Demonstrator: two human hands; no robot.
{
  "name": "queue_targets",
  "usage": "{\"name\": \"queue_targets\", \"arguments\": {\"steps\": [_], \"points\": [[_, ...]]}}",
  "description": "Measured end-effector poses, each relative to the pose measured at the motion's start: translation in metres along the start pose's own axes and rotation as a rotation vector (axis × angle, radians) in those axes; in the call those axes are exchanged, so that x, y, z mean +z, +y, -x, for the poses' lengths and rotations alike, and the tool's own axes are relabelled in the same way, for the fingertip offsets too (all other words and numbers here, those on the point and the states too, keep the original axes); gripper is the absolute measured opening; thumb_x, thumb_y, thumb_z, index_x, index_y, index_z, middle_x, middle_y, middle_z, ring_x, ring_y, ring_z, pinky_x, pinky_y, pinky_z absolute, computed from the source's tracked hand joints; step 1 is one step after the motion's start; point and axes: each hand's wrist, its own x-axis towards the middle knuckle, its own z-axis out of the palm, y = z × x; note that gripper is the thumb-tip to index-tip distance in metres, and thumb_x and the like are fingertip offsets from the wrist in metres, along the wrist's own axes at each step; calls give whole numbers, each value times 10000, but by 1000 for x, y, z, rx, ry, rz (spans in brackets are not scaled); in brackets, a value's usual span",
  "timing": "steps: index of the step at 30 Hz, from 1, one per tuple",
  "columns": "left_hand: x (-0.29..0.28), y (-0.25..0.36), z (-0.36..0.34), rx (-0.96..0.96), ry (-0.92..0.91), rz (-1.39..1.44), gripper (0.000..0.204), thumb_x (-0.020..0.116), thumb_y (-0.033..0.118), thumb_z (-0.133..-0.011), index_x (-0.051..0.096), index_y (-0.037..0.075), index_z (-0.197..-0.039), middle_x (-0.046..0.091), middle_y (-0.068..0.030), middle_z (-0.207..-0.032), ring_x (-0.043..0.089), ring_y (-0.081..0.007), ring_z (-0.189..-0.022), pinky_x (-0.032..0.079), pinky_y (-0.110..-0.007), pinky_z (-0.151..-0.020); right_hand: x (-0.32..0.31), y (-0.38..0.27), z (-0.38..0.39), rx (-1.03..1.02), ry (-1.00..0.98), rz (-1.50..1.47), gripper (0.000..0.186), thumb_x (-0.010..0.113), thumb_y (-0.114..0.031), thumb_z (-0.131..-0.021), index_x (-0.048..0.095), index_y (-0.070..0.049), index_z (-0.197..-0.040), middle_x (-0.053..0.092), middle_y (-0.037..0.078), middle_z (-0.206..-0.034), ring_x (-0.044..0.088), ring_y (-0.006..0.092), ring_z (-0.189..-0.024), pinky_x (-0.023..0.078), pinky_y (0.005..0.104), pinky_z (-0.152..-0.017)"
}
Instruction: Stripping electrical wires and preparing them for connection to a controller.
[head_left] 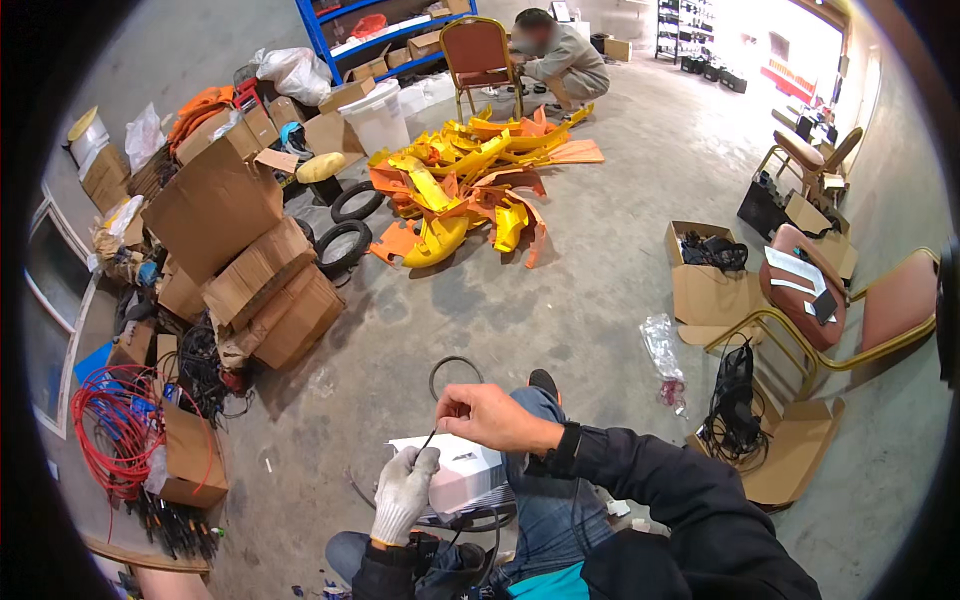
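Note:
My left hand (402,492), in a white knit glove, is closed with thumb and fingers pinched around a thin black cable (431,438). Just above it my bare right hand (497,416) pinches the upper end of that short stretch, fingertips together. Both hands are over a white box-shaped unit (468,482) with a finned lower edge, standing between my legs. More thick black cable loops around the unit, and one loop (456,362) rises beyond my right hand. My fingers hide the tip of the cable.
Cardboard boxes (285,290), tyres (345,245) and a red cable coil (115,430) lie at left. Yellow and orange plastic panels (440,235) are heaped ahead; beyond, a person (565,60) crouches near a chair (476,55). At right are chairs (890,310) and an open carton (790,460).

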Motion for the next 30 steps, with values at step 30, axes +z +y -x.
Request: {"name": "queue_targets", "arguments": {"steps": [30], "points": [[6,-3,3,34,31,-50,474,600,454,-954,699,-10,-943,700,-180,-831,658,-282,-805,489,-402,-760,4,17,9,121,-23,95,330,727,-310,-935,687,17,-920,695,167,-806,664,294,-732,506,405,-656]]}}
